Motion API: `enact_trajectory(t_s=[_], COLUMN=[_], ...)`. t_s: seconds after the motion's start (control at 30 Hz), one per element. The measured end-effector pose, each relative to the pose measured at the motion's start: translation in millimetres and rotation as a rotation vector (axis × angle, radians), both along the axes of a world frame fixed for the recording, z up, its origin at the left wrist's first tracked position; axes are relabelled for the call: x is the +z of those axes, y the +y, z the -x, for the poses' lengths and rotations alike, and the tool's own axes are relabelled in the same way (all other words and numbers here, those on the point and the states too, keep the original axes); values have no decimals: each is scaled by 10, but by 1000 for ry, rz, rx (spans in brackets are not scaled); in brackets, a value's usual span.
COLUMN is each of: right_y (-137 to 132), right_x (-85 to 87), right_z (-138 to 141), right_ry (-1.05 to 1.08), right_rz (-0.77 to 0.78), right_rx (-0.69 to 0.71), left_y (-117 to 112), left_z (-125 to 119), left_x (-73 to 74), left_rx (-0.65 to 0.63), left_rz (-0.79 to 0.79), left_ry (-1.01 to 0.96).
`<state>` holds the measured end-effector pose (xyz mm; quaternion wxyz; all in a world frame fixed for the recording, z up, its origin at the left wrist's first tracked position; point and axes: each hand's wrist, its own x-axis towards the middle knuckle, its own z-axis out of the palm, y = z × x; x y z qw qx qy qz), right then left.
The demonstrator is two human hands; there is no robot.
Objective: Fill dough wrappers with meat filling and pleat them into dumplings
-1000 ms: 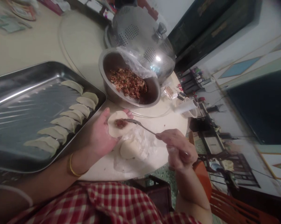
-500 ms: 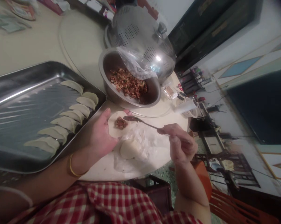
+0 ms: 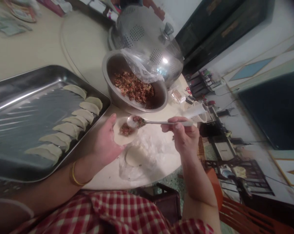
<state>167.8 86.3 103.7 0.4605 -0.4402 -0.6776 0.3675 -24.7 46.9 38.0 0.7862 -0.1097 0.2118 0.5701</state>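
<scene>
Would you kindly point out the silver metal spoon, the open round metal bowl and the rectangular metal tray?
Silver metal spoon (image 3: 156,123): head view, on its handle.
Open round metal bowl (image 3: 114,64): head view, inner wall.
Rectangular metal tray (image 3: 32,80): head view, inner wall.

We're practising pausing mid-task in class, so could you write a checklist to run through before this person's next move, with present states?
1. Dough circle held in left hand: ok.
2. Filling on the dough circle: ok.
3. Spoon held in right hand: ok.
4. Spoon free of filling: not ok, some sits on it.
5. Spoon apart from dough circle: cannot tell, they overlap in view.
6. More filling in bowl: ok.
</scene>
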Motion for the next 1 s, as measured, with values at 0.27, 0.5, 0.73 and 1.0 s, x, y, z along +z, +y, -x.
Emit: enact_trajectory(t_s=[0.27, 0.5, 0.73, 1.0], right_y=[926, 1693, 1911, 965], right_x=[135, 20, -48, 38], right_z=[111, 387, 425, -356], right_ry=[-135, -667, -750, -340], right_rz=[-341, -180, -149, -512], right_rx=[-96, 4, 9, -317], left_y=[-7, 3, -21, -36], left_z=[-7, -3, -17, -23], left_x=[153, 112, 95, 93], left_rx=[-22, -27, -36, -31], left_rz=[155, 155, 136, 104], left_ry=[90, 54, 88, 115])
